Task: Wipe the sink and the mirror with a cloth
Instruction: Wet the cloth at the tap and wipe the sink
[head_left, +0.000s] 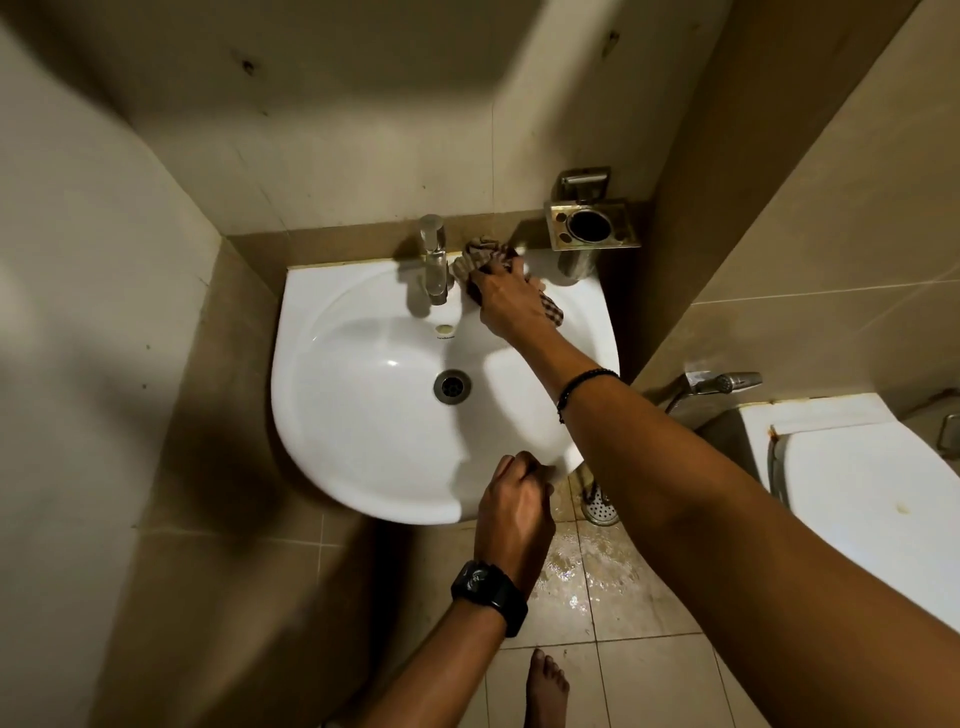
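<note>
A white round sink hangs on the tiled wall, with a chrome tap at its back rim and a drain in the bowl. My right hand grips a brown checked cloth and holds it against the back rim of the sink, just right of the tap. My left hand holds the front rim of the sink with curled fingers; a black watch is on that wrist. No mirror shows in this view.
A metal cup holder is fixed to the wall right of the tap. A white toilet with a spray hose stands at the right. The floor tiles below the sink are wet, with a floor drain. My bare foot stands below.
</note>
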